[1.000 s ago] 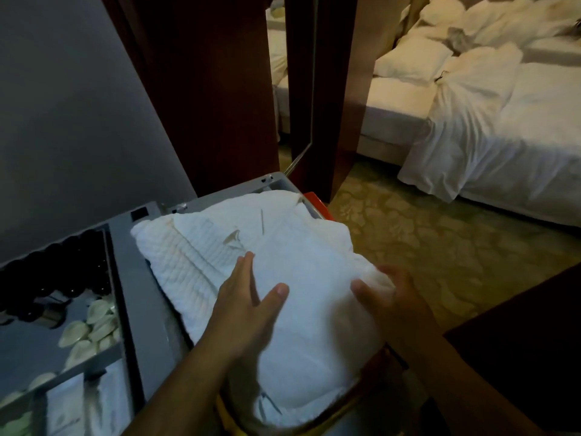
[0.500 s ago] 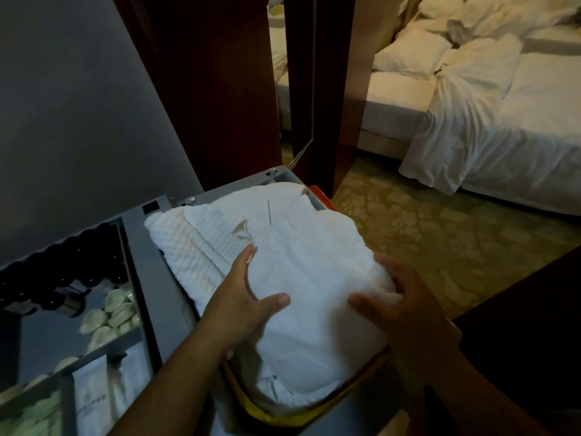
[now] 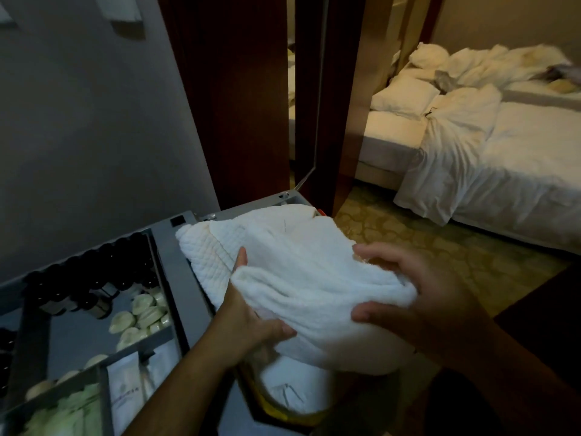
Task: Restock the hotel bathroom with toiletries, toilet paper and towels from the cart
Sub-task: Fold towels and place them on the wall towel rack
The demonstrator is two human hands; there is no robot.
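Presently, item by item.

Towel (image 3: 314,287): white terry with a thick, soft pile, folded into a slack roll that sags in the middle. It is held between both hands above the stack on the cart, and is judged to be the piece being taken for the bathroom.

Left hand (image 3: 248,313): clamped on the towel's near-left edge, fingers up behind the fold and thumb across the front. It sits low, likely to carry the weight from beneath.

Right hand (image 3: 418,294): closed on the opposite end, fingers over the top and thumb under. Holding both ends probably keeps the fold from dropping open.

Waffle cloth (image 3: 204,253): white, with a quilted diamond weave, flatter and stiffer-looking than the terry. It lies just beyond the left hand, beneath the held towel. Whether it is a towel, mat or robe cannot be told.

Cart (image 3: 176,278): grey and hard, with straight-walled dividers, under and to the left of the left hand.

Bottles (image 3: 94,278): small, dark and round-capped. They stand in rows in the compartment far left of the left hand, packed close, likely against toppling.

Soaps (image 3: 141,313): pale, oval and smooth, heaped loose nearer than the bottles.

Sachets (image 3: 125,391): flat, white, printed packets standing on edge left of the left forearm.

Bed (image 3: 503,152): unmade, with rumpled white linen, well beyond the right hand across patterned carpet (image 3: 408,240).
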